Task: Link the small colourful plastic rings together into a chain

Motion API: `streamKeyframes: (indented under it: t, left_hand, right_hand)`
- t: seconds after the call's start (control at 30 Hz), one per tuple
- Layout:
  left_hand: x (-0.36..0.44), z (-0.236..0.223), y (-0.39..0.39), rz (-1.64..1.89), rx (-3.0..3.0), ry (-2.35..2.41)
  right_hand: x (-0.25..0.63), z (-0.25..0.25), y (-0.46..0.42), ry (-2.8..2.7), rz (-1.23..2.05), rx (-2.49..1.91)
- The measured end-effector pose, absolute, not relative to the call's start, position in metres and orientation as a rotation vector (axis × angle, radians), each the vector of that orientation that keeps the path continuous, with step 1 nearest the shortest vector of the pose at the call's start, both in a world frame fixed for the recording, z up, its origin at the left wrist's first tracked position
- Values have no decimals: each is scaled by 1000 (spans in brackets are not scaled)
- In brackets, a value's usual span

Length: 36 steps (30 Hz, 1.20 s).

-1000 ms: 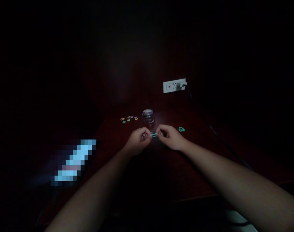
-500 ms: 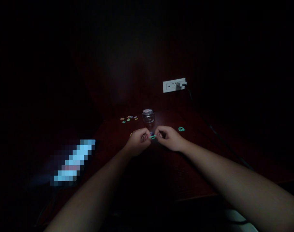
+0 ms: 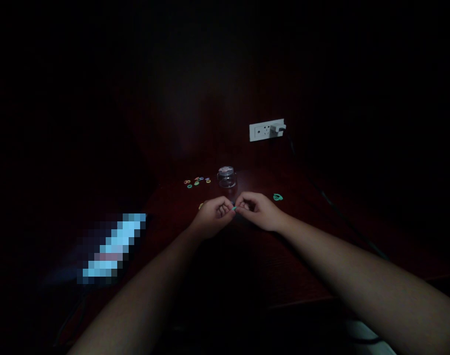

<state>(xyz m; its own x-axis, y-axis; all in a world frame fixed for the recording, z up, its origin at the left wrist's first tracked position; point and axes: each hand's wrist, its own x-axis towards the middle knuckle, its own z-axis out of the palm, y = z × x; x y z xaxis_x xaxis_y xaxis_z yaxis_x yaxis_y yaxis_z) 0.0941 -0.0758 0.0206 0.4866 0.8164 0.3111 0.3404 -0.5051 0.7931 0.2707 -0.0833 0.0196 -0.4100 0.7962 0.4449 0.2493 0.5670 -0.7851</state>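
Two-handed pinch grip on a small green piece (image 3: 234, 208).
We see the left hand (image 3: 213, 216) and right hand (image 3: 259, 211) almost meeting at the fingertips, thumb and fingers of each closed on the piece between them, nearer to us than the clear lidded jar (image 3: 227, 180). We note coloured rings (image 3: 196, 183) left of the jar and a green loop cluster (image 3: 278, 197) beyond the right hand.

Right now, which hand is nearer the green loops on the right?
Right. The right hand is beside the green loops, toward their near left, not touching; the left hand is farther left, beyond the right hand.
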Motion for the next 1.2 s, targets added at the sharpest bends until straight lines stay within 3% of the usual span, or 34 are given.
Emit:
streamKeyframes:
  t: [1.2]
  left_hand:
    - [97, 25, -78, 947, 2123, 942]
  right_hand:
    - [273, 18, -82, -1980, 836, -838]
